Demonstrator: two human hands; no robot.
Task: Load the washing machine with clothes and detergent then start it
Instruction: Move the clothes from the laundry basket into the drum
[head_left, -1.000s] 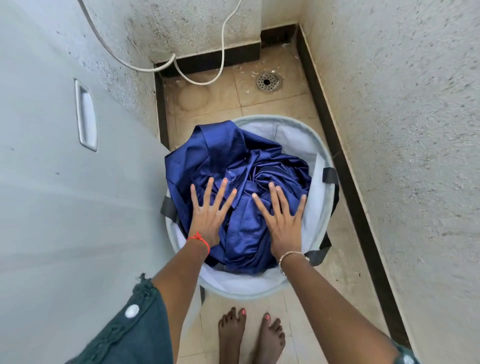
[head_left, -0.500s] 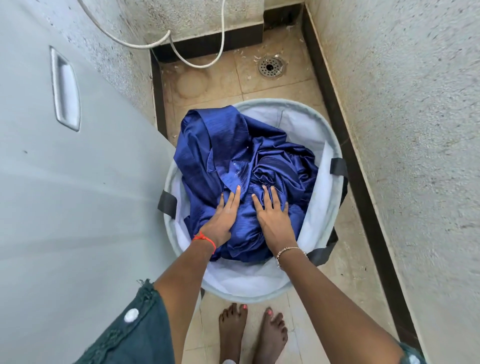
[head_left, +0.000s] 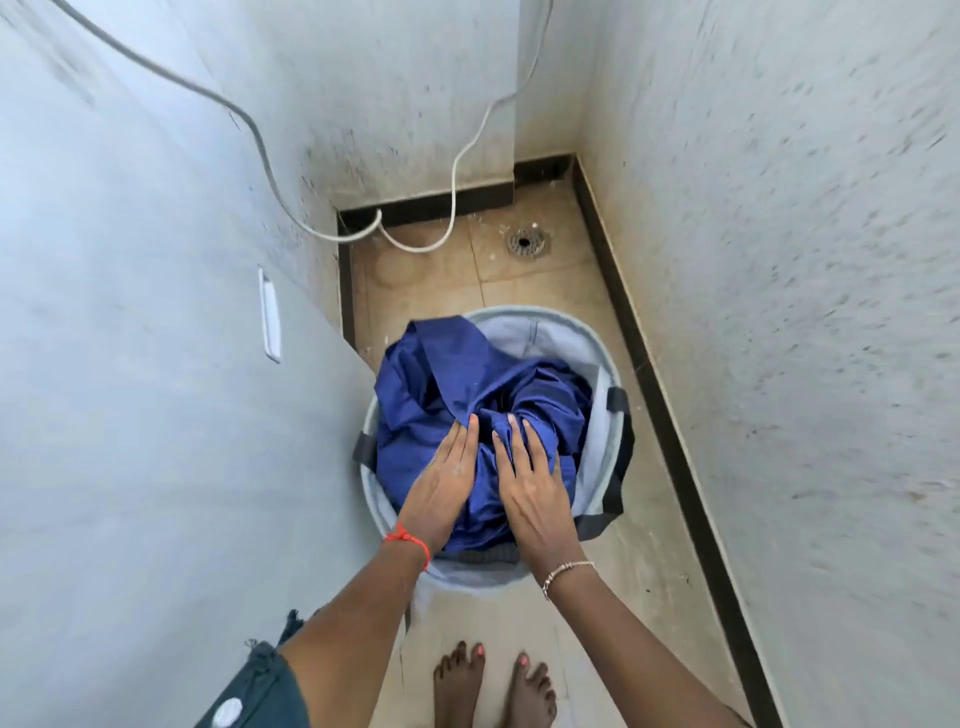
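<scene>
Along the whole left side, tall and pale grey, the washing machine (head_left: 156, 441), with a recessed side handle (head_left: 270, 317) on its panel. To the right, a speckled wall (head_left: 805, 312) edged by a dark skirting. Between them, a narrow strip of beige tiled floor (head_left: 519, 270), with a round drain (head_left: 527, 242) at the far end and a pale hose (head_left: 452, 171) looping down just left of it. In the middle of the floor, close against the machine's corner, a round grey laundry basket (head_left: 582, 338) with dark strap handles. Inside, heaped above the rim on the left, a crumpled blue cloth (head_left: 441, 384). Pressed onto the near part of that cloth, side by side, the left hand (head_left: 441, 478) and right hand (head_left: 530, 478): fingers long and close together, tips sunk into the folds, thumbs hidden, so cannot tell whether any fabric is truly pinched. At the left wrist, a red thread (head_left: 410, 540); at the right, a thin bracelet (head_left: 566, 569). At the near edge, two bare feet (head_left: 493, 686).
</scene>
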